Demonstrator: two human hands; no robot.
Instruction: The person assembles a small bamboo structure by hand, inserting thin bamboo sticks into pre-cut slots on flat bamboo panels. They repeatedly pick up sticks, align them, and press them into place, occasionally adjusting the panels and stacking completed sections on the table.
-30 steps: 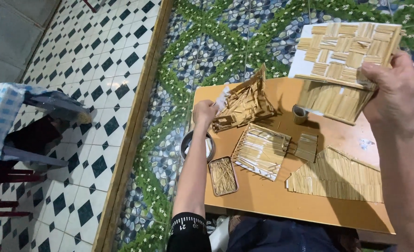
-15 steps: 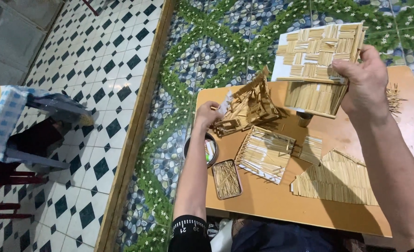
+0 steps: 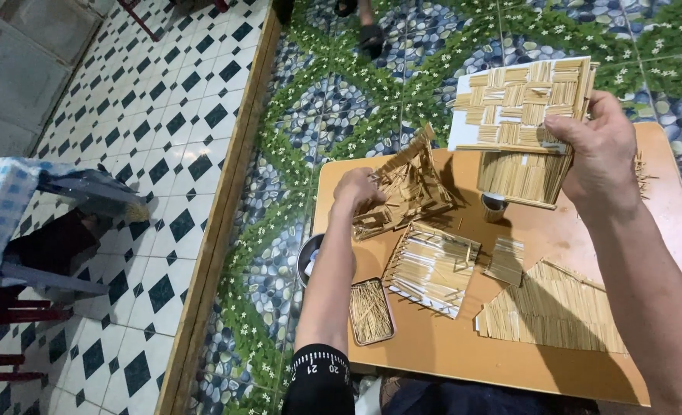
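Wooden sticks everywhere: person sits at a small orange-brown table (image 3: 556, 230) w/ several matchstick-built pieces on it.

Right hand (image 3: 598, 150) is raised above the table's far side, holding a stick-covered house piece (image 3: 522, 104). It's a white board w/ woven-pattern stick panels on top and a wall of upright sticks hanging below. Thumb lies across the front near the board's right edge, other fingers curled round behind, so the hand is clamped on that edge. Piece is clear of the tabletop, tilted toward the camera.

Left hand (image 3: 359, 190) is down near the table's left-far corner, resting on an open stick frame (image 3: 406, 184), a peaked, roof-like skeleton. Fingers are bent and bunched on the frame's left end; can't tell exactly what they pinch.

Other bits on the table: a slatted stick panel (image 3: 432, 267) in the middle, a small stick square (image 3: 505, 260) just right of it, a large flat stick sheet (image 3: 552, 311) toward the near-right. A shallow metal tin (image 3: 371, 310) full of loose sticks sits at the near-left edge, beside the left forearm. A small round cup (image 3: 494, 206) stands under the raised piece. A round bowl (image 3: 309, 257) sits just off the table's left edge.

Floor: pebble-and-flower pattern under the table, black-and-white tiles (image 3: 164, 154) to the left.
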